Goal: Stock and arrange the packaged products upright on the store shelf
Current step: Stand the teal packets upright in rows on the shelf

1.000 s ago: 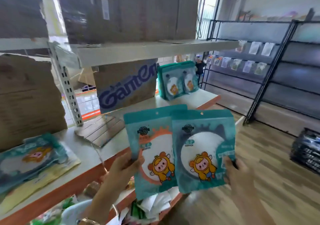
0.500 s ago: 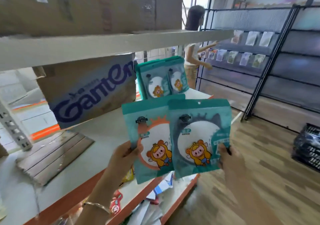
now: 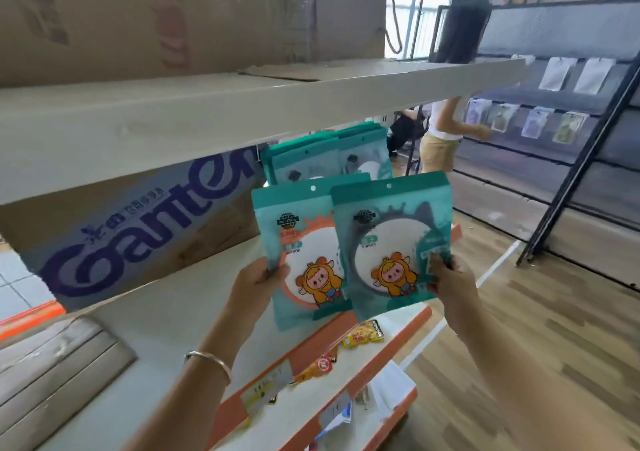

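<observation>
I hold two teal packets with a cartoon figure upright, side by side, above the front edge of the white shelf (image 3: pixel 166 322). My left hand (image 3: pixel 258 282) grips the orange-ringed packet (image 3: pixel 298 242) at its left edge. My right hand (image 3: pixel 446 279) pinches the grey-ringed packet (image 3: pixel 391 242) at its right edge; it overlaps the other one. Behind them, a row of the same teal packets (image 3: pixel 311 159) stands upright at the far end of the shelf.
A brown "Ganten" carton (image 3: pixel 138 228) lies on the shelf left of the standing packets. An upper shelf board (image 3: pixel 242 104) carries big cartons. Small snack packs (image 3: pixel 363 334) lie on a lower shelf. A person (image 3: pixel 446 131) works at the black rack (image 3: pixel 571 180) beyond.
The view has closed in on the shelf's far end. Both hands have carried the two packets up and nearer to the standing row. The person by the rack has come into sight.
</observation>
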Motion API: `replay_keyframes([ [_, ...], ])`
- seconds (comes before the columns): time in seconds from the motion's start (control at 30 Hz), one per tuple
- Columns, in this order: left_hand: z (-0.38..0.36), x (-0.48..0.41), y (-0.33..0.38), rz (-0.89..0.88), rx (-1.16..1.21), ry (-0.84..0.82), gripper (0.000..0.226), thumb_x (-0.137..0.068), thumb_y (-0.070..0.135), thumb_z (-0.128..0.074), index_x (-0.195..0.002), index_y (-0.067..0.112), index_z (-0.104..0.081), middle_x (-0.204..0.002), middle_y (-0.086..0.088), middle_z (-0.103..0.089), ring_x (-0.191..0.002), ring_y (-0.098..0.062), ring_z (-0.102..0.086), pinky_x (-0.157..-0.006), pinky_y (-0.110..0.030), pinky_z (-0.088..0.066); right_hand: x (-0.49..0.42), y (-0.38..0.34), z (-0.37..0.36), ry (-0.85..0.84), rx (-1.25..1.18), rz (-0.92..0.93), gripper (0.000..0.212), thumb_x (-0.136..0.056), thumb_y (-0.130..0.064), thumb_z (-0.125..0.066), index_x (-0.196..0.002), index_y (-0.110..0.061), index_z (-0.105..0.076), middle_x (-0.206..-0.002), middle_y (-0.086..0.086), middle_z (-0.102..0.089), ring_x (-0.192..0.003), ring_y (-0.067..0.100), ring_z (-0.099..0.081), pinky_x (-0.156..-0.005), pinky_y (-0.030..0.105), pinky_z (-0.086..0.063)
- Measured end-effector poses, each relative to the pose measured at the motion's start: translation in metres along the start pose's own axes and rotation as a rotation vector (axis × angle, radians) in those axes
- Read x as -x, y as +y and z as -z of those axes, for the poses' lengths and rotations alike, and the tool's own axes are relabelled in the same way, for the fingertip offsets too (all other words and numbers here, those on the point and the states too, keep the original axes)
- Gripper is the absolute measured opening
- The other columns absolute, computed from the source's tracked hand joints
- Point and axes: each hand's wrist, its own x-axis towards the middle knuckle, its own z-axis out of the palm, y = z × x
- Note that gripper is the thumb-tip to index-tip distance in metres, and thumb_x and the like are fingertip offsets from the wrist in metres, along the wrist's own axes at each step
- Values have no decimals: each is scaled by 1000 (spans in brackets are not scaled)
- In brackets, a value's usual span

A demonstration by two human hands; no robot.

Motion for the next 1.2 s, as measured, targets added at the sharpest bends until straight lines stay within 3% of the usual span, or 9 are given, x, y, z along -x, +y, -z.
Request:
replay_keyframes([
  [0.33,-51,-74,-8,-25,37,159,10,-90,12,-58,-88,18,-66,-97,-10,-70,-91,-29,-65,-89,-50,-50,-135,4,-18,-144,-28,-73,24,-97,-26,-46,-110,-6,-51,-94,8,-59,-88,26,-56,-83,44,-50],
  [0.5,-73,-118,-8,-27,27,266,11,-90,12,-59,-88,19,-66,-96,-13,-68,-89,-27,-62,-88,-49,-50,-209,0,-25,-215,0,-58,26,-97,-29,-47,-111,-8,-51,-99,11,-60,-87,27,-57,-67,33,-49],
  [0.6,-84,-144,-7,-22,6,316,10,-90,11,-58,-97,11,-66,-102,-16,-67,-92,-26,-63,-82,-41,-52,-249,-5,-31,-253,39,-82,26,-97,-29,-47,-110,-7,-51,-110,19,-60,-97,37,-57,-76,43,-51],
  [0.7,-92,-164,-8,-14,-27,367,10,-90,13,-58,-97,17,-65,-102,-7,-68,-94,-24,-65,-82,-35,-54,-281,-11,-39,-290,73,-99,29,-97,-29,-46,-113,-6,-51,-111,19,-61,-100,37,-58,-85,47,-51],
  [0.8,-97,-175,-13,4,-177,505,4,-90,16,-59,-92,15,-62,-97,-6,-66,-88,-24,-62,-78,-35,-50,-305,-15,-50,-312,93,-110,31,-98,-29,-46,-112,-2,-50,-102,15,-61,-87,31,-59,-70,37,-52],
  [0.9,-99,-180,-21,52,-493,634,21,-90,31,-58,-98,12,-63,-93,-4,-68,-84,-24,-63,-72,-37,-52,-317,-16,-57,-380,94,-138,31,-93,-29,-56,-111,-4,-53,-103,12,-62,-83,27,-60,-61,32,-52],
  [1.0,-102,-182,-22,81,-673,694,31,-91,38,-54,-106,12,-59,-98,-4,-66,-86,-25,-63,-65,-32,-49,-323,-16,-62,-507,149,-119,29,-82,-17,-70,-106,-8,-57,-100,9,-66,-83,21,-64,-47,20,-51],
  [1.07,-103,-183,-22,66,-718,723,32,-91,38,-53,-108,11,-57,-99,-6,-65,-87,-26,-62,-65,-32,-46,-326,-17,-65,-517,190,-96,30,-79,-13,-73,-104,-8,-57,-99,8,-66,-83,19,-64,-46,19,-50],
  [1.2,-103,-186,-21,40,-741,740,32,-91,38,-54,-105,11,-59,-97,-7,-67,-85,-26,-61,-67,-32,-46,-336,-18,-75,-535,178,-88,40,-77,-16,-74,-111,-5,-56,-105,9,-66,-93,24,-64,-58,27,-54],
])
